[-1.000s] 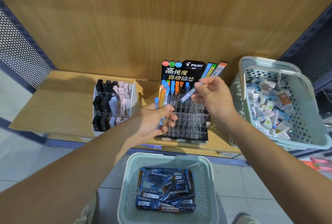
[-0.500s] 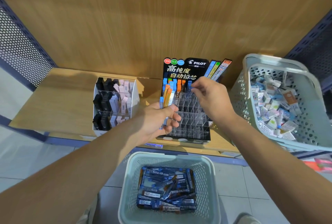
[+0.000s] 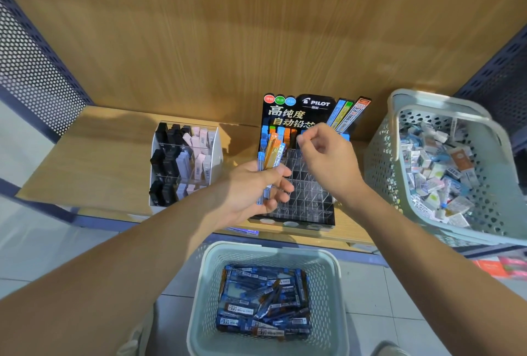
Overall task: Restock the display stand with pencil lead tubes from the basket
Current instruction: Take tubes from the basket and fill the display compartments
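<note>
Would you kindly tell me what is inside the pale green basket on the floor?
The pale green perforated basket holds a loose pile of blue-labelled pencil lead tubes, a few orange-brown. Its bottom is covered.

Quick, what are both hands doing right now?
Left hand: closed around a bunch of lead tubes.
Right hand: fingers pinched together over the display stand; cannot tell if it holds anything.

Left grip (image 3: 256, 184) clenched, right (image 3: 325, 161) seemingly pinched

display stand (image 3: 296, 111) black | tubes (image 3: 272, 153) blue, orange | basket (image 3: 268, 253) pale green, perforated
</note>
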